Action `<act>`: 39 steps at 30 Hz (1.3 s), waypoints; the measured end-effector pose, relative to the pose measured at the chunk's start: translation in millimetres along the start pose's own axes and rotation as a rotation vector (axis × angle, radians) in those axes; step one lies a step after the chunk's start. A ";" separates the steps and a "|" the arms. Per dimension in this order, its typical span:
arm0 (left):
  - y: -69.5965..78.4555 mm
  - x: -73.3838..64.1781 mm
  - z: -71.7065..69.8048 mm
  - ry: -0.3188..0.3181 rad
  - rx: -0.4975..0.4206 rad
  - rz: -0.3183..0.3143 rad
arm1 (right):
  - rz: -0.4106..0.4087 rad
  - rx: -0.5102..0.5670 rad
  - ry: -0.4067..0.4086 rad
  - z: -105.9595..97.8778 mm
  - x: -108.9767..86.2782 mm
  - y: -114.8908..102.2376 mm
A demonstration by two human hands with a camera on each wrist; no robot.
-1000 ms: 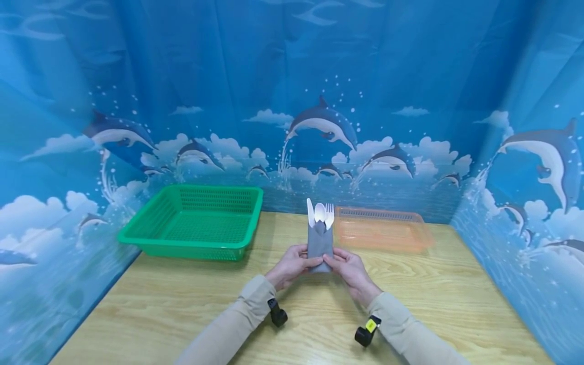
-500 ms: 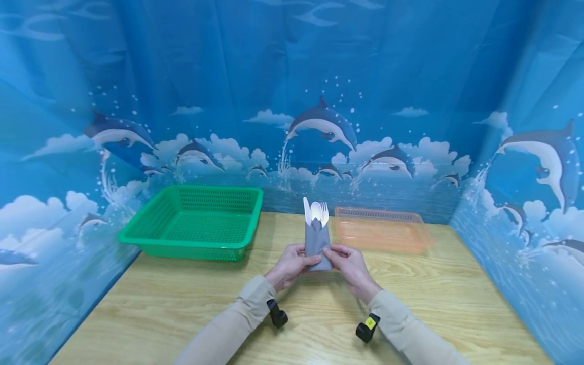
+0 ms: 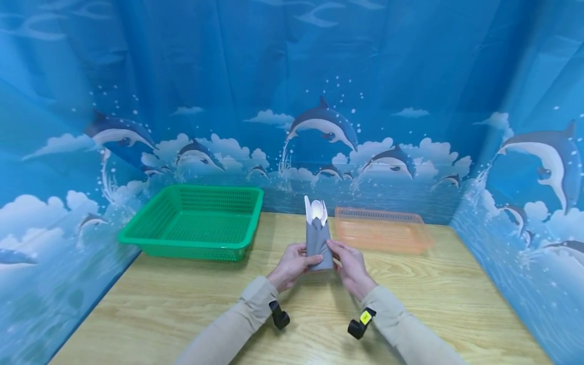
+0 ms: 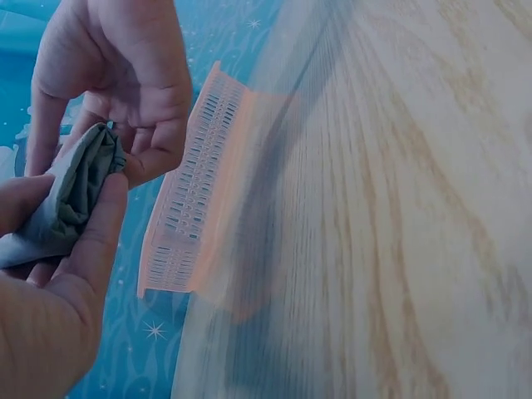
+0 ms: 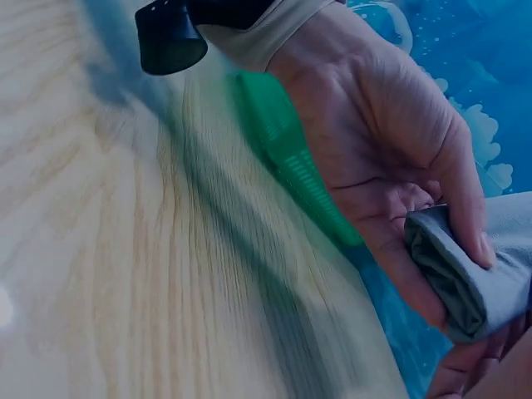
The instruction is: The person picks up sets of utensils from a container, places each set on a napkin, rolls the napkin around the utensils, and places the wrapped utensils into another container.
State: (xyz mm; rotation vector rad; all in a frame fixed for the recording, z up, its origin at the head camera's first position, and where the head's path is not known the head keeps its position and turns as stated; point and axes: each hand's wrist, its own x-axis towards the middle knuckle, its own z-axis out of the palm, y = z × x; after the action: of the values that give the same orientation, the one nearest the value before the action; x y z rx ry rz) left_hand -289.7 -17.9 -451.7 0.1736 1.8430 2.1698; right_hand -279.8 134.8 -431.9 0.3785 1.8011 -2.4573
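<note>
Between both hands is a folded grey cloth napkin [image 3: 318,248], its layered bottom end showing in the left wrist view. From its top stick out a white knife [image 3: 307,209], a white spoon [image 3: 317,209] and a white fork [image 3: 324,213], side by side. My left hand [image 3: 291,265] grips the napkin's left edge, thumb across its front. On the opposite edge my right hand [image 3: 352,267] pinches the napkin, thumb in front and fingers behind. The lower parts of the cutlery are hidden inside the cloth.
A green plastic basket [image 3: 191,244] stands at the back left of the wooden table [image 3: 182,314]. Behind the hands to the right lies a shallow orange basket [image 3: 383,238]. A blue dolphin-print curtain [image 3: 274,61] encloses the table's back and sides.
The napkin with its cutlery has shifted slightly left and turned a little, so the fork now looks narrower. My right hand's thumb has moved slightly up along the right edge.
</note>
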 end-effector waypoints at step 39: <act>-4.5 -5.4 12.3 -0.035 0.020 -0.004 | -0.091 0.047 0.158 6.3 15.8 -17.9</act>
State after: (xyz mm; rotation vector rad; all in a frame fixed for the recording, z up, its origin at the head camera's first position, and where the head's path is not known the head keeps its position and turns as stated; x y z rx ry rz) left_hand -280.5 -7.2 -453.4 0.2110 1.8449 2.1329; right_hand -299.7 135.8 -417.2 0.5196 1.8607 -2.6026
